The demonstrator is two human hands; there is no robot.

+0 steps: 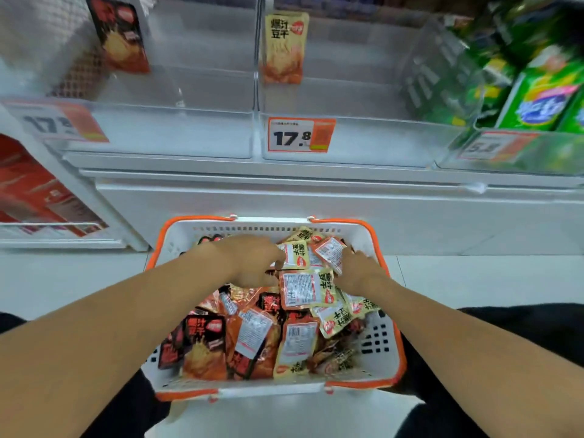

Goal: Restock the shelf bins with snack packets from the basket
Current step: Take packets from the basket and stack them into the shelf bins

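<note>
While both arms reach into the white orange-rimmed basket (384,352) on the floor, the left hand (252,259) and right hand (358,268) each pinch yellow snack packets (295,254) atop the heap, below clear shelf bins (347,140).

glossy foil snack packets (297,292), perforated plastic basket (376,339), clear plastic bins (363,143)

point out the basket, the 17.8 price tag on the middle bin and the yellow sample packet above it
basket (390,358): head view, right side wall
17.8 price tag (292,136): head view, printed digits
yellow sample packet (284,47): head view, middle of its front
</note>
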